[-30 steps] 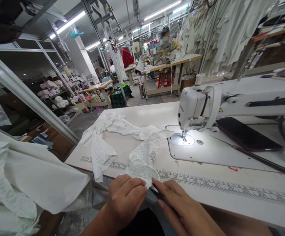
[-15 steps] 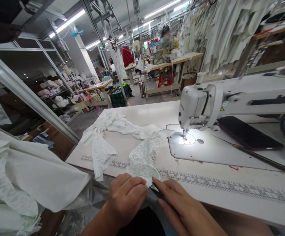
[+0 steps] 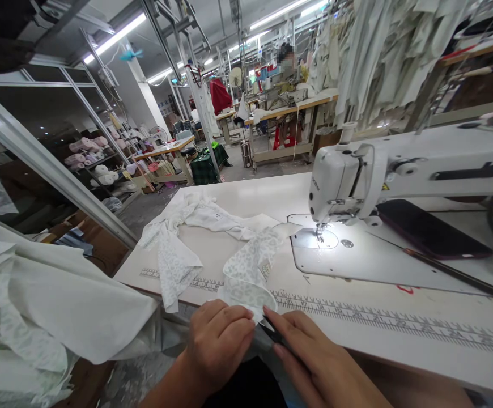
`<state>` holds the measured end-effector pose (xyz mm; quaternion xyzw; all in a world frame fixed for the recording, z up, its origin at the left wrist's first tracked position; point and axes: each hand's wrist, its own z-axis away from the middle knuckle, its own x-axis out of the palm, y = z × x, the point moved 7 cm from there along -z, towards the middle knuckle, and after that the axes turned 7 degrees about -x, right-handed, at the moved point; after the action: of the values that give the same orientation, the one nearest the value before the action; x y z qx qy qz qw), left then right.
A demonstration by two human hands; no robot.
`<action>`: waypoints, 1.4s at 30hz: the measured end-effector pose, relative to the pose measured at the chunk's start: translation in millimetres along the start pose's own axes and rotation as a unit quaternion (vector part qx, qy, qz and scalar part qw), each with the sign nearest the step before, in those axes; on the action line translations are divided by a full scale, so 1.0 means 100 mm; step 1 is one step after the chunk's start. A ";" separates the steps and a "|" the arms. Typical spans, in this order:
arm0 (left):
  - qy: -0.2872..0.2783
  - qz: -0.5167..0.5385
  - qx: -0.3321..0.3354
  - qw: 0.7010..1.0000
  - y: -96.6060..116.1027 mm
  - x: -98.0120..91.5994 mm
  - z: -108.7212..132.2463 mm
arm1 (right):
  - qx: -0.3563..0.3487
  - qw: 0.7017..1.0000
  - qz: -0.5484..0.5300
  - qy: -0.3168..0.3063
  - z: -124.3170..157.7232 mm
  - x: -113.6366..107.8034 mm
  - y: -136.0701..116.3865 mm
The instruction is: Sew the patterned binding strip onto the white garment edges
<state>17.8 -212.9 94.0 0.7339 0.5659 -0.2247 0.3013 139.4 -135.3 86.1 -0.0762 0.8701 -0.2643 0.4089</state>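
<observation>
My left hand [image 3: 217, 347] pinches the edge of a white garment piece [image 3: 246, 294] with a pale green speckled print, at the near edge of the sewing table [image 3: 246, 198]. My right hand [image 3: 314, 357] sits just beside it, closed around small black snips [image 3: 274, 334] whose tip reaches the fabric edge. The blades are partly hidden by my fingers. The rest of the garment lies crumpled on the tabletop, short of the needle of the white industrial sewing machine [image 3: 340, 187].
A dark phone [image 3: 433, 229] and a long thin dark rod [image 3: 454, 272] lie by the machine. A measuring scale [image 3: 382, 320] runs along the table. A heap of white fabric [image 3: 55, 300] lies at left, beside a metal rail [image 3: 46, 164]. A co-worker [image 3: 287, 62] sits at a far machine.
My view has tilted slightly, so the scene drifts a little in the frame. My hands, the snips and the garment keep the same positions.
</observation>
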 end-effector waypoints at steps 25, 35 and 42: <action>0.006 0.002 -0.007 1.000 0.00 0.01 0.00 | 0.010 1.000 -0.010 -0.006 0.04 0.02 0.02; 0.000 0.000 -0.006 1.000 0.02 0.01 -0.01 | 0.011 1.000 -0.010 -0.004 0.03 0.02 0.02; -0.001 0.015 -0.006 1.000 0.00 0.03 0.00 | 0.008 1.000 -0.011 0.003 0.03 -0.01 0.01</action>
<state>18.6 -210.8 92.3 0.7403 0.5557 -0.2171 0.3099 142.5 -135.6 84.2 -0.0819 0.8685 -0.2755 0.4039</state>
